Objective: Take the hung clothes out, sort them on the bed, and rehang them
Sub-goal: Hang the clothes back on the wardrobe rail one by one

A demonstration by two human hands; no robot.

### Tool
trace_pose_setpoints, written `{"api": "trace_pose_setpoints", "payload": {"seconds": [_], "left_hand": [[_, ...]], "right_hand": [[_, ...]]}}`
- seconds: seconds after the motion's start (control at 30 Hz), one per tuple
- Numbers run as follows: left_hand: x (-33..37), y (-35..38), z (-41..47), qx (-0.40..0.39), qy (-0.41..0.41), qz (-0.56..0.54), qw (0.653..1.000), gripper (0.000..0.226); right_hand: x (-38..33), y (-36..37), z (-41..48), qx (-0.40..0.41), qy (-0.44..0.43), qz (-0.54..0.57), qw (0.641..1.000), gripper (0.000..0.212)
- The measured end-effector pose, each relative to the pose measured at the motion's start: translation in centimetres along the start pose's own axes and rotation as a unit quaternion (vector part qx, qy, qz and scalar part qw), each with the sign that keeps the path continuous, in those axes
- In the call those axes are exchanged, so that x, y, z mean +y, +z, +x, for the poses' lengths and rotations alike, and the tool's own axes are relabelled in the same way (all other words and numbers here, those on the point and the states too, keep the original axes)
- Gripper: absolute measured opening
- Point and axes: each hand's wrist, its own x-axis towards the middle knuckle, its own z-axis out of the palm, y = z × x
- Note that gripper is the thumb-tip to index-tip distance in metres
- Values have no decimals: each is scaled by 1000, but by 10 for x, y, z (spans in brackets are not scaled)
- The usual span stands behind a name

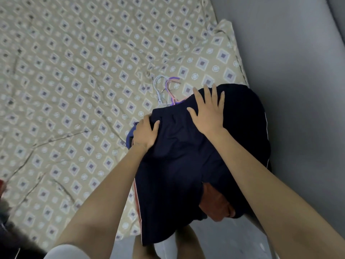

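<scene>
A pile of clothes lies on the bed's near right corner, topped by dark navy shorts point(179, 165) with a thin white and red side stripe. An orange garment point(214, 204) shows under the shorts' lower edge, and a blue one point(129, 140) peeks out at the left. Several hanger hooks point(169, 90), white, purple and pink, stick out from the top of the pile. My left hand point(144, 132) grips the left edge of the shorts' waistband. My right hand point(208, 111) lies flat on the shorts with its fingers spread.
The bed point(74, 81) carries a beige sheet with a diamond pattern, wrinkled, stretching to the left and far side. A grey wall point(298, 90) runs along the right. My bare feet point(145, 247) stand on the floor below the bed's corner. Dark objects sit at the lower left edge.
</scene>
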Motion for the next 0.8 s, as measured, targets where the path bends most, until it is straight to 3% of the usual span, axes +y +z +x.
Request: {"api": "trace_pose_setpoints", "payload": {"seconds": [0.2,0.33,0.53,0.8], "left_hand": [[-1,9,-5,-21,-17,-32,999,49],[3,-4,-22,27,-18,-28,999,41],[21,-56,-67,119,51,-75,989,36],[43,-120,-133,85,139,-86,983,30]], "right_hand": [[7,-2,12,-22,-3,-40,999,60],[3,-12,1,-3,-4,-43,999,56],[-8,-54,-22,34,16,21,999,66],[-21,-129,-91,102,55,153,981,55]]}}
